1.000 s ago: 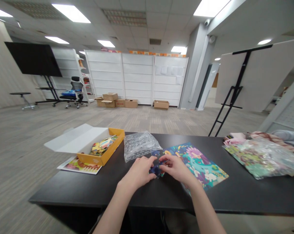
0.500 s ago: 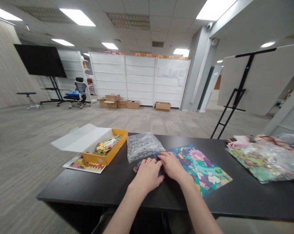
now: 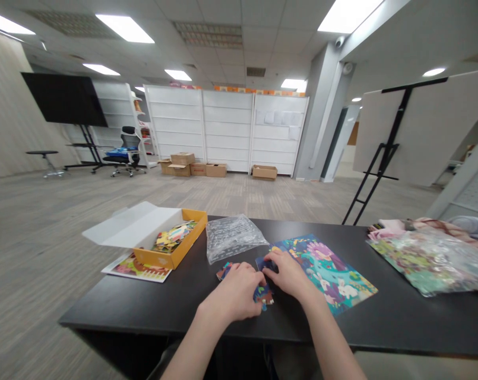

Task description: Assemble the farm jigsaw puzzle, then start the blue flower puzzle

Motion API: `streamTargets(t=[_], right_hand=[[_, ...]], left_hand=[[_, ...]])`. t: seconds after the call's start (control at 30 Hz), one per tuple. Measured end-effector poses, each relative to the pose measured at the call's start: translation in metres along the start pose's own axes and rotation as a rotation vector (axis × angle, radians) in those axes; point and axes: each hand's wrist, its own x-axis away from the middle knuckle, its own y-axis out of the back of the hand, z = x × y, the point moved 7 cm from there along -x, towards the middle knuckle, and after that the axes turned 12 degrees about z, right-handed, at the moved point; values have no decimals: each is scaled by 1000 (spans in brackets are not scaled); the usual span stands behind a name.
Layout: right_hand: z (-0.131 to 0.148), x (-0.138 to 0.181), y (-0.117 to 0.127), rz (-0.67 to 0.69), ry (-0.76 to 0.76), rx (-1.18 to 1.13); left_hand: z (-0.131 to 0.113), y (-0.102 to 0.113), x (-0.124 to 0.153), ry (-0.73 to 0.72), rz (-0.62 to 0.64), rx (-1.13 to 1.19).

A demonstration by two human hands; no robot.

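A colourful jigsaw puzzle (image 3: 326, 274) lies partly assembled on the black table (image 3: 152, 306). My left hand (image 3: 235, 295) rests with curled fingers beside a dark blue puzzle piece (image 3: 264, 295) near the puzzle's lower left corner. My right hand (image 3: 288, 272) is closed, fingertips pinching at the puzzle's dark blue left edge (image 3: 263, 262). Another loose piece (image 3: 224, 271) lies just beyond my left hand. A crumpled clear plastic bag (image 3: 233, 236) sits behind both hands.
An open yellow box (image 3: 175, 248) with several puzzle pieces stands at the left on a printed sheet (image 3: 134, 267). A clear bag of colourful items (image 3: 429, 258) and pink cloth (image 3: 393, 228) lie at the right. An easel (image 3: 385, 150) stands behind the table.
Both hands drew back toward me from the puzzle's upper left edge. A dark blue piece now shows between them near the puzzle's lower left corner.
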Motion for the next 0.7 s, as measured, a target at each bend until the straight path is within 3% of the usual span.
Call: streamTargets(t=[0.5, 0.7], right_hand=[[-22, 7, -2, 67, -121, -164], [-30, 14, 13, -68, -160, -243]], left_hand=[[13, 3, 1, 58, -40, 41], [22, -2, -4, 77, -40, 78]])
